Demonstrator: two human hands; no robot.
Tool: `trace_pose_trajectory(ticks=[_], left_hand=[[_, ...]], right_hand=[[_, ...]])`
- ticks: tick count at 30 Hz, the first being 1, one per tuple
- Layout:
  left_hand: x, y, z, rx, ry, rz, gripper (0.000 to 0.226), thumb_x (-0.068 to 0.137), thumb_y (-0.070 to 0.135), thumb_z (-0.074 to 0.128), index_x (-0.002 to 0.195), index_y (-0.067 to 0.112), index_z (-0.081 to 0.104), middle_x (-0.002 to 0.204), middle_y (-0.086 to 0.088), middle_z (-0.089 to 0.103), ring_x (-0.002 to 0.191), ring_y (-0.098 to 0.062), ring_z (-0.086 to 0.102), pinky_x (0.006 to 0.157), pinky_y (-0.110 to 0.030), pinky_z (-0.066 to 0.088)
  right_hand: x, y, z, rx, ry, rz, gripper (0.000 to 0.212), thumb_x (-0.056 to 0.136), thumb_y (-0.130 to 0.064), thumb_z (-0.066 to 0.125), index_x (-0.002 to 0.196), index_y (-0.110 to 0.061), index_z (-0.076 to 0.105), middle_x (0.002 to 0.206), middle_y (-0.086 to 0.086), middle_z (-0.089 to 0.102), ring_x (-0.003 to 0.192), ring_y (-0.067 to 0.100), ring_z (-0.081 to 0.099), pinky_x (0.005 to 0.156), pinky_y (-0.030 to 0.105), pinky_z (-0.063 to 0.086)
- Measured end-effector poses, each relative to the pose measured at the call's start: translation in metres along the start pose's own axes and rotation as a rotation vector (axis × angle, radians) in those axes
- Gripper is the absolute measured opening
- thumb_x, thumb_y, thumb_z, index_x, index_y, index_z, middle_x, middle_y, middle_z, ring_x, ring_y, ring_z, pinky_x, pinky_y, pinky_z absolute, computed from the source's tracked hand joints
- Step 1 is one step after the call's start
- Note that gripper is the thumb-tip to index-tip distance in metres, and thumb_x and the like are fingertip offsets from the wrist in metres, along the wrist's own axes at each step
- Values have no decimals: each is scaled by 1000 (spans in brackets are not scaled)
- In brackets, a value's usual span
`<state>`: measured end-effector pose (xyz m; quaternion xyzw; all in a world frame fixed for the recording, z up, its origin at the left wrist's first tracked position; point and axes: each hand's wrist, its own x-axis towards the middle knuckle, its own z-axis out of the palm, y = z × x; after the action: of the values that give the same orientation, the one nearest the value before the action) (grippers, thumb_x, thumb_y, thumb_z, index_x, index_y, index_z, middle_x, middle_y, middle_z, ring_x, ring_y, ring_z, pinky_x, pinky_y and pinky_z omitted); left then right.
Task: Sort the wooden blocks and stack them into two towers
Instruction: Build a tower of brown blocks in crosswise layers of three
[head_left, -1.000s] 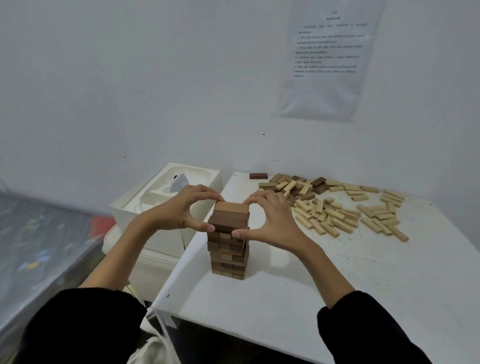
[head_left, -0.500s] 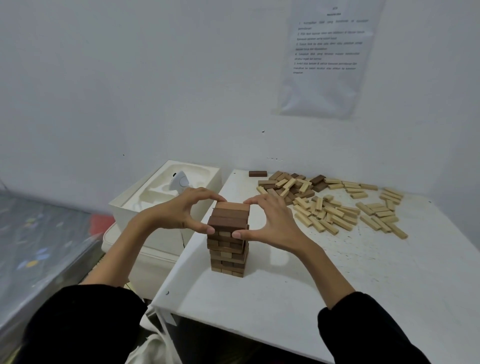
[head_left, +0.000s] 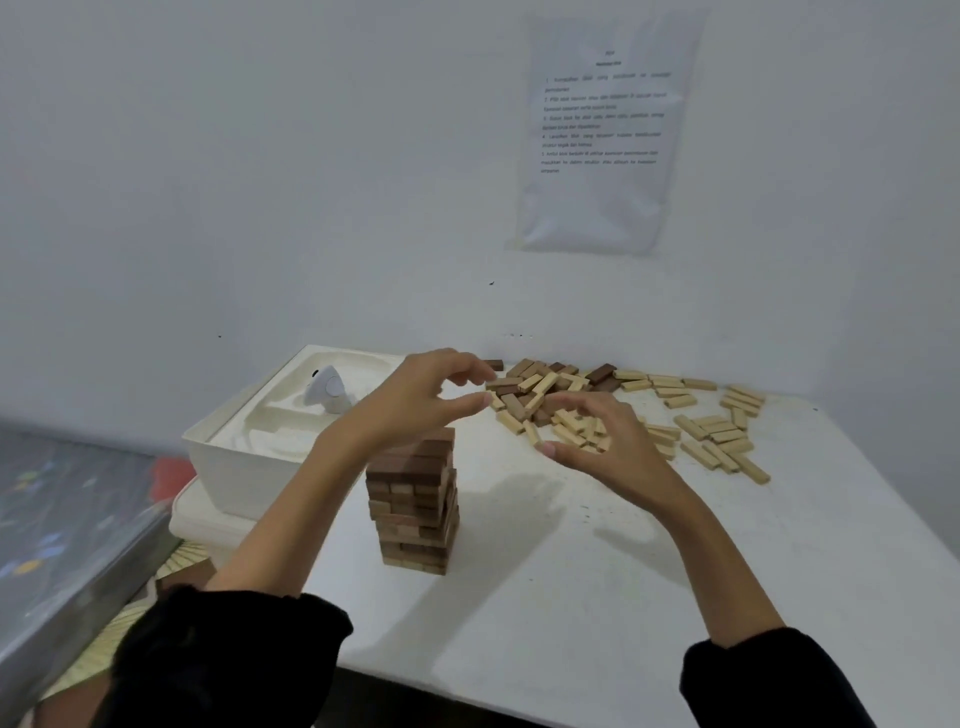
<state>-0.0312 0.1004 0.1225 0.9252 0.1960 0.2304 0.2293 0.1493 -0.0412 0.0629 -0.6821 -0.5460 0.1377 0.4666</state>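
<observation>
A tower of dark brown wooden blocks (head_left: 415, 504) stands near the left front of the white table (head_left: 649, 587). My left hand (head_left: 415, 400) hovers above and just behind the tower's top, fingers loosely curved, holding nothing. My right hand (head_left: 602, 441) is to the right of the tower, over the near edge of the loose pile, fingers loosely curved and empty. The pile of mixed dark and light blocks (head_left: 545, 389) lies at the back of the table. Light blocks (head_left: 722, 436) are scattered to its right.
A white moulded tray (head_left: 249, 447) holding a small white object (head_left: 327, 389) stands left of the table on a white box. A printed sheet (head_left: 597, 130) hangs on the wall behind. A grey patterned surface (head_left: 67, 519) lies at far left.
Both hands have let go of the tower's top blocks. They have lifted and moved back and right toward the loose pile. The tower stays standing.
</observation>
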Motion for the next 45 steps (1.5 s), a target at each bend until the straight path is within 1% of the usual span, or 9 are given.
trace_pose_trajectory(ticks=[7, 13, 18, 21, 24, 29, 36, 41, 45], left_hand=[[41, 39, 109, -123, 55, -17, 26, 87, 13, 58, 113, 14, 63, 111, -1, 62, 100, -10, 55, 80, -18, 42], [89, 13, 183, -158, 54, -181, 29, 86, 13, 62, 115, 11, 62, 118, -5, 58, 111, -15, 52, 80, -15, 33], [149, -22, 209, -132, 155, -232, 24, 86, 14, 63, 110, 11, 65, 111, -5, 62, 100, -11, 53, 77, -10, 35], [189, -43, 225, -102, 227, -255, 23, 82, 18, 64, 104, 19, 66, 107, -3, 63, 105, -21, 53, 83, -31, 44], [222, -62, 240, -29, 308, -268, 25, 82, 17, 63, 107, 17, 65, 107, -3, 62, 106, -24, 50, 80, -31, 38], [266, -94, 229, 30, 388, -245, 29, 91, 11, 52, 117, 15, 62, 121, -7, 56, 114, -25, 41, 87, -28, 31], [265, -171, 197, 101, 356, -501, 24, 87, 11, 53, 104, 20, 67, 116, -7, 61, 109, -30, 51, 86, -37, 40], [250, -196, 191, 217, 309, -636, 41, 87, -3, 42, 112, 21, 63, 123, -8, 56, 115, -33, 39, 82, -38, 35], [245, -196, 187, 293, 266, -656, 53, 82, -9, 41, 119, 23, 59, 125, -8, 54, 114, -33, 34, 78, -34, 24]], right_hand=[[-5, 56, -34, 6, 243, 158, 16, 83, -16, 68, 95, -26, 66, 105, -2, 59, 91, 5, 54, 72, 8, 37], [2, 124, -28, -102, 395, 145, 26, 78, -6, 69, 89, -29, 64, 100, 1, 60, 103, 21, 53, 85, 24, 39], [28, 176, -20, -220, 591, 117, 30, 73, 4, 68, 90, -20, 69, 92, -6, 51, 93, 13, 45, 84, 40, 47], [57, 200, -24, -287, 676, 56, 26, 73, -2, 65, 86, -23, 69, 87, -7, 53, 84, 13, 46, 70, 36, 50], [92, 217, -37, -278, 726, 4, 24, 79, -19, 47, 87, -26, 68, 86, -10, 56, 84, 6, 43, 71, 23, 43], [160, 238, -46, -226, 483, -68, 34, 80, -9, 44, 100, -25, 67, 92, -9, 60, 90, 3, 45, 78, 8, 36], [216, 251, -47, -667, -211, -154, 65, 81, 2, 47, 138, -29, 40, 140, -10, 39, 124, 16, 29, 95, 36, 36], [218, 244, -58, -692, -245, -124, 66, 80, -7, 53, 138, -35, 38, 131, -11, 40, 115, 13, 27, 86, 29, 26], [218, 238, -65, -732, -162, -135, 40, 79, -23, 67, 117, -35, 59, 110, -13, 48, 101, 9, 31, 80, 26, 18]])
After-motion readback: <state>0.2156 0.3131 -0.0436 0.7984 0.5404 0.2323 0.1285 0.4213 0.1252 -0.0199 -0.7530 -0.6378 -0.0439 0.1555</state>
